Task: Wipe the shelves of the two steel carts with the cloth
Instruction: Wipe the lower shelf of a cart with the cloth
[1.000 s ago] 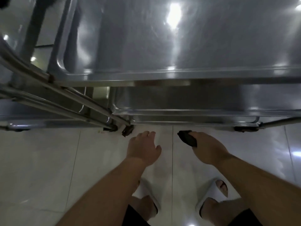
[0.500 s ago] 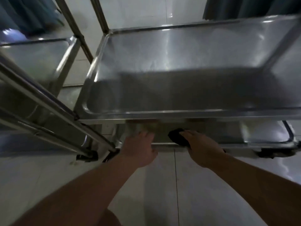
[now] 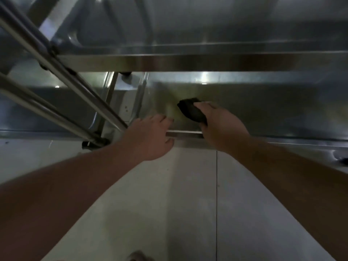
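A steel cart fills the upper view: its upper shelf (image 3: 207, 61) crosses the top and its lower shelf (image 3: 263, 110) lies beneath it. My right hand (image 3: 222, 127) holds a dark cloth (image 3: 191, 110) and reaches over the lower shelf's front rim, the cloth on or just above the steel. My left hand (image 3: 150, 136) rests on that same front rim, fingers curled over its edge. A second steel cart (image 3: 47, 102) stands at the left, partly hidden behind slanted tubes.
Slanted steel frame tubes (image 3: 56, 59) cross the upper left, ending at a dark caster bracket (image 3: 94, 144) near the floor. Pale floor tiles (image 3: 188, 204) spread below the carts. A bit of my footwear shows at the bottom edge.
The view has dropped closer to the lower shelf. My right hand has pushed the cloth forward under the upper shelf onto the lower one. My left hand has moved onto the lower rim.
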